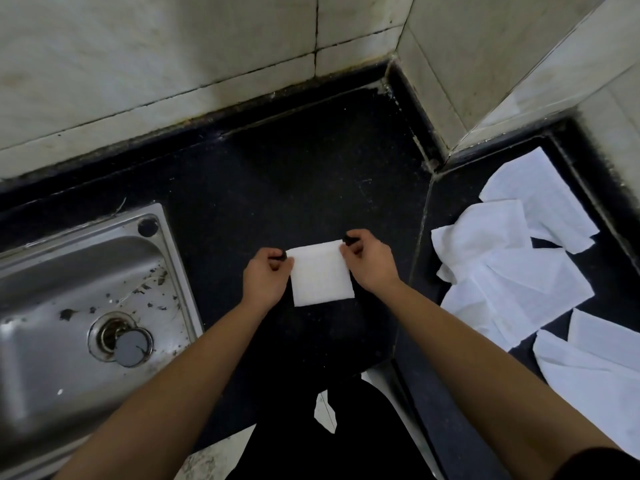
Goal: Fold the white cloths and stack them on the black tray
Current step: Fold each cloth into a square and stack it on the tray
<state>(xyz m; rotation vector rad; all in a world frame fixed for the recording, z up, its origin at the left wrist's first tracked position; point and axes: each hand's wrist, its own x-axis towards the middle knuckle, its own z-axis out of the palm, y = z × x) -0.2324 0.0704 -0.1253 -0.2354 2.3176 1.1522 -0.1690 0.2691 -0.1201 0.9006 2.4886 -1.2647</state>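
A small folded white cloth [320, 275] lies as a neat rectangle on the black counter [277, 174] in the middle of the view. My left hand [265, 277] pinches its far left corner, and my right hand [369, 261] pinches its far right corner. Several unfolded white cloths [512, 271] lie in a loose heap on the counter at the right. I cannot make out a black tray apart from the dark counter.
A steel sink [86, 299] with a drain plug and dirt specks fills the left side. Tiled walls [207, 46] close off the back, and a tiled column [485, 81] juts out at the back right. The counter's front edge runs near my body.
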